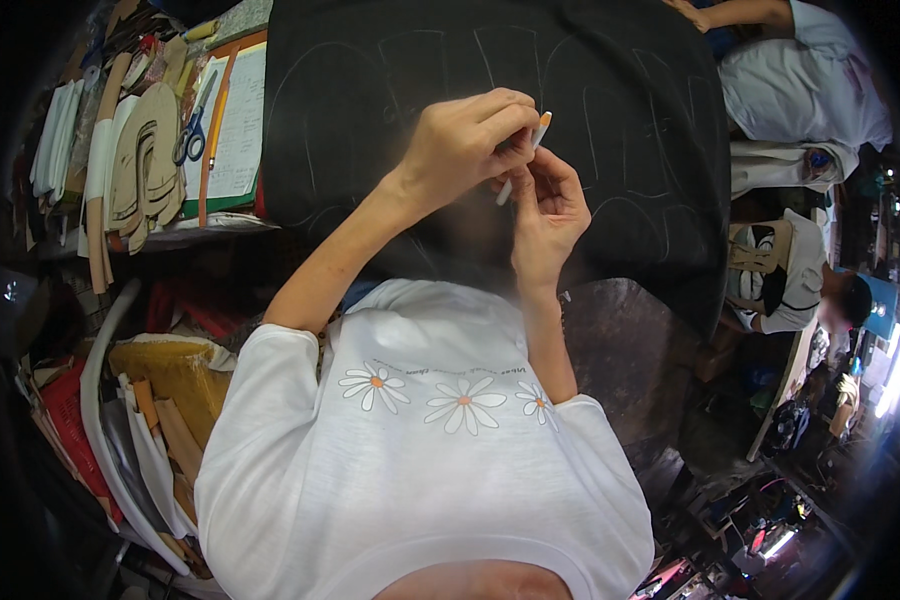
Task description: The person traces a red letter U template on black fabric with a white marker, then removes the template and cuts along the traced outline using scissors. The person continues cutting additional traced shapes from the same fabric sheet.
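Observation:
Above the black cloth (390, 110), my left hand (470, 138) and my right hand (552, 218) meet, fingers closed around a slim white stick with an orange end (542, 128). The orange end points up and away past my left fingers. Its other white end shows below, between the hands, while the fingers hide its middle. I cannot tell whether it is a pen, a marking pencil or something else. Thin white outlines of curved and straight-sided shapes are drawn across the cloth under my hands.
To the left lie blue-handled scissors (190, 140), an orange pencil-like tool (217, 125), a written sheet (242, 140) and tan pattern pieces (145, 160). Stacked rolls and boards stand at lower left. A person in pale clothes (800, 85) is at upper right, another person (795, 270) below.

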The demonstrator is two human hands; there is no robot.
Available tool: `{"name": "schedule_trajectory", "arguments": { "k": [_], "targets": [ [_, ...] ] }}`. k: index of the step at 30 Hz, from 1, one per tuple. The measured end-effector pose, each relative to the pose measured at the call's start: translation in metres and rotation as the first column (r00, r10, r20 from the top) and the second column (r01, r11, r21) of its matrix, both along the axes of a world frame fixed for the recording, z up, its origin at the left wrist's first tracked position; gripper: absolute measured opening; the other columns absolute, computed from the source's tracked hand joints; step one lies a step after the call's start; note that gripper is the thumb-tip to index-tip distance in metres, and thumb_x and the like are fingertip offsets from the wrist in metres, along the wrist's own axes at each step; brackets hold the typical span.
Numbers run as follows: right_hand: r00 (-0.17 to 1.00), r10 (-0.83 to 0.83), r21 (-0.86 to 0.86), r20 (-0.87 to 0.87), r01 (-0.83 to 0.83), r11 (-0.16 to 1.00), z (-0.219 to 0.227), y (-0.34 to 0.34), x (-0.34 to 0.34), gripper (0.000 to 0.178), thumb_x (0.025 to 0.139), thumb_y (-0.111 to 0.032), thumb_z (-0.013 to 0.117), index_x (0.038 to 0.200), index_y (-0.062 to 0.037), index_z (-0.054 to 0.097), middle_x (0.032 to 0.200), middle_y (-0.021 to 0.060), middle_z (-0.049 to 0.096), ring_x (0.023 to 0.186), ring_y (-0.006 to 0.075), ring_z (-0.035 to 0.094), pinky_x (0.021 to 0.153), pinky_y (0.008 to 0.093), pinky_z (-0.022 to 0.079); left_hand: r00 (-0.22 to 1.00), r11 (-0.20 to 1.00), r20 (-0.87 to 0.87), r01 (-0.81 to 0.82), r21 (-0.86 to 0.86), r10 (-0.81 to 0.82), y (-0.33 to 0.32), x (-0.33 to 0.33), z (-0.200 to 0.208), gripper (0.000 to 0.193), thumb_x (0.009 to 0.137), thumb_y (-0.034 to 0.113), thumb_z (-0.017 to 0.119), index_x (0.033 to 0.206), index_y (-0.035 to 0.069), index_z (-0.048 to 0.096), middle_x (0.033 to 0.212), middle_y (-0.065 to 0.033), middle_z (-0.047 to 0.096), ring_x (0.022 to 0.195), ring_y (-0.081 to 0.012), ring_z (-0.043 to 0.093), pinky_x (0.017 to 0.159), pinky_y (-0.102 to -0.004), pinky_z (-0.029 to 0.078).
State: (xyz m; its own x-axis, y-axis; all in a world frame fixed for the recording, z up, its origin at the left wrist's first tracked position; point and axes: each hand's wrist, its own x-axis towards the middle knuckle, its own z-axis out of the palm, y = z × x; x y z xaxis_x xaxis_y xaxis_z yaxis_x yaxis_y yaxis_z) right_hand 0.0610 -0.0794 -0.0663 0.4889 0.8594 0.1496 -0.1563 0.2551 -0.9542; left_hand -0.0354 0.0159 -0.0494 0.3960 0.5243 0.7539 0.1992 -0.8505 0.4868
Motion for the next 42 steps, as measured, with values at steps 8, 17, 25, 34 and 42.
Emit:
{"name": "schedule_trajectory", "arguments": {
  "k": [8,17,25,34,42],
  "targets": [
    [0.867,0.204,-0.058,-0.455,-0.257,0.965,-0.002,0.000,0.015,0.024,0.087,-0.003,0.066,0.109,0.0012,0.060,0.093,0.0093,0.066,0.075,0.0143,0.064,0.065,0.0276,0.056,0.994,0.995,-0.055,0.093,-0.043,-0.095,0.012,-0.006,0.000,0.020,0.070,0.004,0.074,0.087,0.006,0.063,0.090,-0.0042,0.067,0.067,-0.0157,0.066,0.057,-0.0245,0.055],
    [0.999,0.021,-0.092,0.036,-0.017,0.996,-0.004,0.001,0.018,0.020,0.085,-0.001,0.066,0.105,0.0021,0.063,0.090,0.0086,0.066,0.073,0.0126,0.063,0.063,0.0245,0.054,0.992,0.991,-0.038,0.118,-0.063,-0.121,0.010,-0.006,-0.002,0.020,0.073,0.008,0.073,0.091,0.004,0.064,0.087,-0.0032,0.066,0.065,-0.0168,0.065,0.057,-0.0254,0.053],
    [0.881,-0.176,-0.015,0.439,0.204,0.979,-0.004,0.009,0.015,0.019,0.082,0.001,0.069,0.100,-0.0001,0.067,0.084,0.0052,0.064,0.071,0.0134,0.063,0.063,0.0247,0.052,0.989,0.984,-0.061,0.126,-0.128,-0.135,0.012,-0.008,-0.006,0.020,0.072,-0.001,0.073,0.089,0.003,0.063,0.093,-0.0069,0.068,0.071,-0.0149,0.066,0.063,-0.0249,0.057],
    [0.822,0.198,-0.125,-0.534,-0.309,0.943,-0.004,0.003,0.025,0.018,0.085,-0.004,0.067,0.103,0.0006,0.065,0.090,0.0078,0.066,0.073,0.0124,0.064,0.065,0.0240,0.055,0.982,0.959,-0.051,0.165,-0.232,-0.181,0.012,-0.010,-0.008,0.019,0.073,0.000,0.073,0.089,0.002,0.062,0.092,-0.0064,0.067,0.072,-0.0138,0.066,0.063,-0.0237,0.058],
    [0.926,-0.159,-0.038,0.342,0.182,0.983,-0.013,0.009,0.009,0.016,0.083,0.002,0.067,0.099,0.0021,0.067,0.087,0.0052,0.064,0.075,0.0115,0.064,0.064,0.0230,0.052,0.984,0.963,-0.065,0.147,-0.224,-0.165,0.011,-0.009,-0.011,0.018,0.075,0.001,0.072,0.089,0.001,0.062,0.092,-0.0063,0.067,0.074,-0.0143,0.066,0.063,-0.0242,0.059]
  ]
}}
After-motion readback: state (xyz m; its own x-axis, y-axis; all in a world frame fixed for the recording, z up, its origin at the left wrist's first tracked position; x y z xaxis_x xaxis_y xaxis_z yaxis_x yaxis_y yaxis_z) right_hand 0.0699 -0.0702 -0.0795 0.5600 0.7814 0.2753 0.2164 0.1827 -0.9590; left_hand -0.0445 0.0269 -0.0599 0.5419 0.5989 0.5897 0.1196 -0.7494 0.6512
